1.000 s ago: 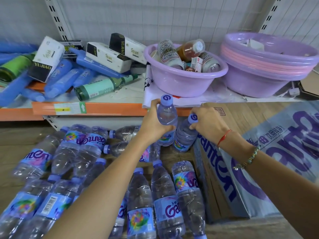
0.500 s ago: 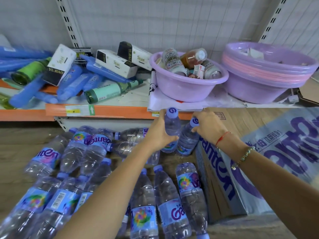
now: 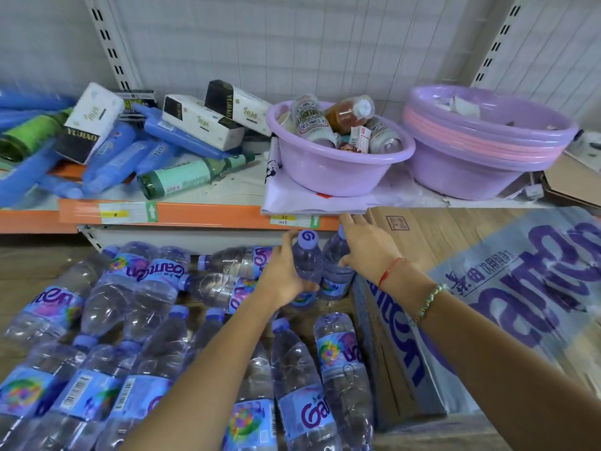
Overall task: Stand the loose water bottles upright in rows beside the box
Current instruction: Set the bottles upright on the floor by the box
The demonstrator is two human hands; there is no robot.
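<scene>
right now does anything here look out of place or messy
Yes. Most water bottles lie on their sides in a heap on the floor; only two stand by the box, the left hand gripping one. On the shelf above, blue bottles, a green bottle and cartons lie toppled across each other.
</scene>
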